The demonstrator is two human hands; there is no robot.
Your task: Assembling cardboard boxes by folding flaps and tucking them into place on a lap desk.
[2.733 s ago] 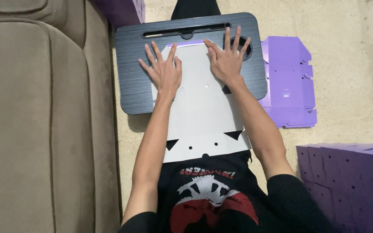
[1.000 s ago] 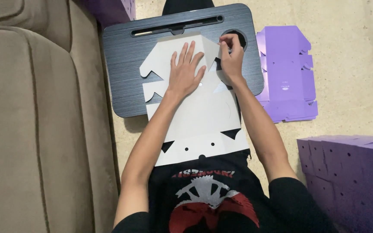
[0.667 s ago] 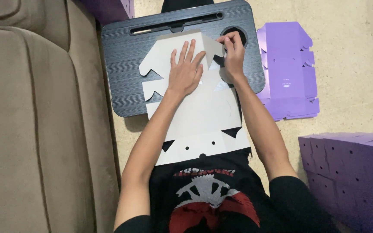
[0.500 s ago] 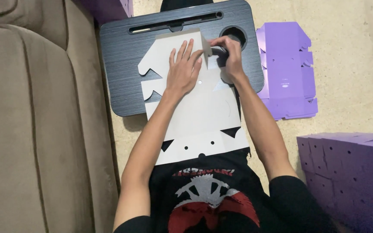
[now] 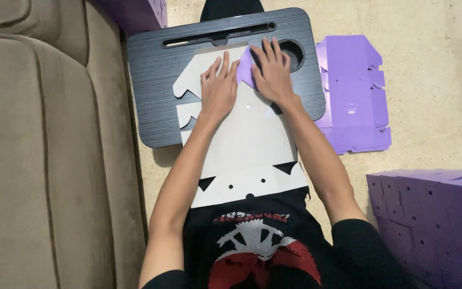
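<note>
A flat die-cut cardboard box blank [image 5: 247,155], white on the upper side and purple underneath, lies across a dark lap tray [image 5: 156,80] and my lap. My left hand [image 5: 218,88] presses flat on the blank near its far end, fingers spread. My right hand [image 5: 272,72] presses down a folded-over flap [image 5: 245,67] that shows its purple side, right beside my left hand's fingers. Both palms face down on the cardboard.
A beige sofa [image 5: 44,160] fills the left side. A stack of flat purple box blanks [image 5: 354,91] lies on the floor right of the tray. Assembled purple boxes stand at the lower right [image 5: 434,214] and at the top edge [image 5: 135,10]. The tray has a round cup recess [image 5: 295,52].
The right hand has folded the far right flap of the blank inward, and it now lies flat under the palm, purple side up. The left hand has stayed pressed on the blank.
</note>
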